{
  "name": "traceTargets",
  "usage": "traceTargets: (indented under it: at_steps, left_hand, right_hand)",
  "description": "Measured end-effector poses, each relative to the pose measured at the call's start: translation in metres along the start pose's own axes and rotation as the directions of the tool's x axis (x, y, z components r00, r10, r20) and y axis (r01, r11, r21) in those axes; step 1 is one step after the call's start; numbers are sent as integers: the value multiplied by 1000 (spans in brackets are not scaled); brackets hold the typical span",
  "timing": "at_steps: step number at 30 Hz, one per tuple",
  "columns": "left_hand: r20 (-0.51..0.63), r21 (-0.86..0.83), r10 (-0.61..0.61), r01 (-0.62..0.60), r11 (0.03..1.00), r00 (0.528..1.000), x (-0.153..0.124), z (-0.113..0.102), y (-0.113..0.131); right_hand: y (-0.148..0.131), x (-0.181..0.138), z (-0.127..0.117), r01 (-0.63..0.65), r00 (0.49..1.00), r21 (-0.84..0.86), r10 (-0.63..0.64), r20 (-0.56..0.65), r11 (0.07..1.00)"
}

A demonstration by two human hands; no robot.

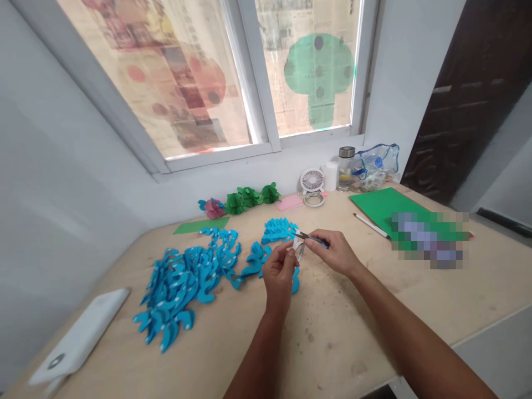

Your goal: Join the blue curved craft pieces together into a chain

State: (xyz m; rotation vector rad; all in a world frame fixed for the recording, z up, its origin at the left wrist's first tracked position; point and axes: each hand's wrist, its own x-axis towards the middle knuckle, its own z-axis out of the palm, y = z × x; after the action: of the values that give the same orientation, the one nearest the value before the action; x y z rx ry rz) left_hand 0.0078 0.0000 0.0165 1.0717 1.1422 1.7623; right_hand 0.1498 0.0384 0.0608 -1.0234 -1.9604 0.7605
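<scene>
My left hand is closed in a pinch on a small roll of white tape, held above the wooden table. My right hand is closed around a pair of small scissors with blue handles, whose blades point left at the tape. Just beyond and under the hands lie blue curved paper cut-outs. A large heap of the same blue pieces spreads to the left.
Green paper flowers and a pink one line the wall under the window. At the back right stand a small white fan, a tape ring, a jar, green sheets and a pen. A white device lies front left.
</scene>
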Motion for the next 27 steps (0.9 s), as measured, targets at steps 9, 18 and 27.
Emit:
traceTargets:
  at_steps: [9, 18, 27]
  left_hand:
    - [-6, 13, 25, -25, 1000, 1000, 1, 0, -3]
    - [-27, 17, 12, -12, 1000, 1000, 0, 1, -1]
    - [-28, 13, 19, -19, 1000, 999, 0, 2, 1]
  right_hand:
    - [-4, -1, 1, 34, 999, -62, -35, -22, 997]
    - [-4, -1, 2, 39, 999, -70, -41, -27, 997]
    - [-5, 0, 1, 32, 999, -19, -32, -17, 999]
